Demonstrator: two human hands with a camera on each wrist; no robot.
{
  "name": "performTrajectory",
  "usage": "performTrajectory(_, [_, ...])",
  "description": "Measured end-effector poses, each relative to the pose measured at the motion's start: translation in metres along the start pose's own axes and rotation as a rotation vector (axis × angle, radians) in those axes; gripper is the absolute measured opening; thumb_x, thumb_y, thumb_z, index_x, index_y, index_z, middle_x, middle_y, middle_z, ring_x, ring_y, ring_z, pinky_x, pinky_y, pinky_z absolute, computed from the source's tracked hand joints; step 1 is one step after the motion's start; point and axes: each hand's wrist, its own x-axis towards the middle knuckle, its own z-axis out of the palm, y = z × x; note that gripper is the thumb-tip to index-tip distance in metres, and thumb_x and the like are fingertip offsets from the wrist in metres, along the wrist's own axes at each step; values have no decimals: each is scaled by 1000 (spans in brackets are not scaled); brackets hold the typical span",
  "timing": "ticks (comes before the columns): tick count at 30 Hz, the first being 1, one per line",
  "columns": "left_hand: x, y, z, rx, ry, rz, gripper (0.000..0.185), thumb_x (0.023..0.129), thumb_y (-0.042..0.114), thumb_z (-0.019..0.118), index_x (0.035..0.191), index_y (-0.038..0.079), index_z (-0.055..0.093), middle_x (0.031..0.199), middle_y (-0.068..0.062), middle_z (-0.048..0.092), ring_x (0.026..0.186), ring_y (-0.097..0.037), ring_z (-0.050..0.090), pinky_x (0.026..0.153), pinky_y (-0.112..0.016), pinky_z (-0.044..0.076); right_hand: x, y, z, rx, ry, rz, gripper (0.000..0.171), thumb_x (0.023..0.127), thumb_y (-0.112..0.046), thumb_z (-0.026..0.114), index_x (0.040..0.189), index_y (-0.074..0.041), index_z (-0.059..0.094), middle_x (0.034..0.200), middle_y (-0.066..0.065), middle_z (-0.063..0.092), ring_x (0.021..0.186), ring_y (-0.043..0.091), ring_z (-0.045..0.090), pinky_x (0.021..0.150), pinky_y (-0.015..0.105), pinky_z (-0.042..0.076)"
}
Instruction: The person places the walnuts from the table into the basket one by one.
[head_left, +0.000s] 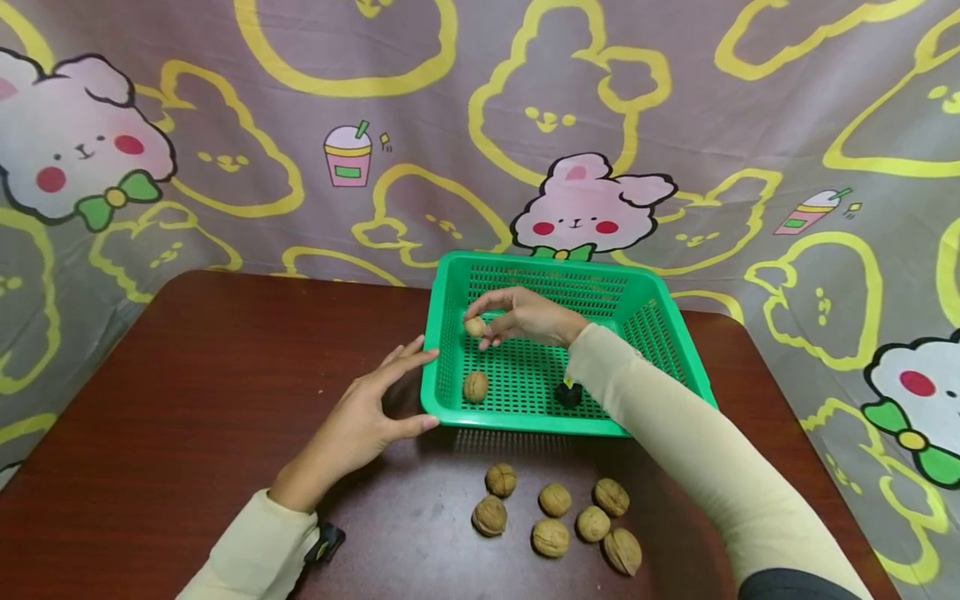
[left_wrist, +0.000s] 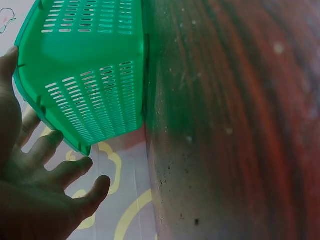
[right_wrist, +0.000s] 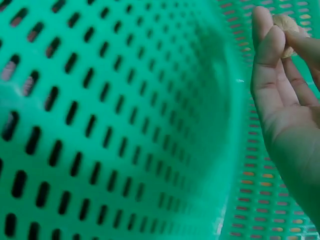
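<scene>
Inside the green plastic basket (head_left: 525, 423), my right hand (head_left: 528, 318) pinches a walnut (head_left: 475, 326) between thumb and fingertips, over the basket's left end. The right wrist view shows the same walnut (right_wrist: 286, 31) at the fingertips. Another walnut (head_left: 476, 387) lies on the basket floor near the front left corner. My left hand (head_left: 371, 408) rests with spread fingers against the basket's left rim, its thumb at the front corner. In the left wrist view the left hand's fingers (left_wrist: 75, 172) are extended along the basket rim (left_wrist: 50, 122).
On the brown table (head_left: 225, 400), several walnuts (head_left: 551, 537) lie in a loose group before the basket. A patterned cloth (head_left: 420, 117) with cartoon rabbits hangs behind and beside the table. A small black device (head_left: 567, 393) at the right wrist overlaps the basket floor.
</scene>
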Motion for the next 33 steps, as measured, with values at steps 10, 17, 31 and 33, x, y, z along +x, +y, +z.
performTrajectory(10, [1, 1, -1, 3, 13, 5, 81, 83, 26, 91, 155, 28, 53, 171, -5, 35, 160, -44, 23, 122, -72, 25, 9, 12, 5, -120, -45, 118, 32, 100, 5, 59, 130, 1, 67, 122, 14, 67, 91, 25, 76, 82, 35, 62])
performTrajectory(17, [0, 2, -1, -8, 3, -21, 83, 82, 27, 91, 155, 31, 51, 172, 0, 33, 161, -41, 21, 123, -71, 24, 11, 16, 6, -142, -49, 137, 31, 99, 5, 61, 128, 0, 68, 117, 14, 69, 89, 24, 76, 81, 35, 62])
performTrajectory(31, [-3, 2, 1, -17, 0, -43, 85, 82, 27, 92, 156, 35, 50, 172, 2, 32, 162, -38, 20, 122, -72, 25, -11, -4, 0, -302, -14, 135, 40, 100, 4, 59, 139, -3, 64, 150, 14, 56, 100, 33, 76, 94, 45, 62])
performTrajectory(33, [-3, 3, 1, -23, -2, -41, 85, 82, 27, 92, 156, 34, 50, 172, 2, 32, 162, -39, 20, 123, -72, 24, -20, -12, -4, -323, 4, 123, 40, 101, 4, 57, 140, -1, 62, 152, 16, 54, 104, 38, 75, 99, 50, 60])
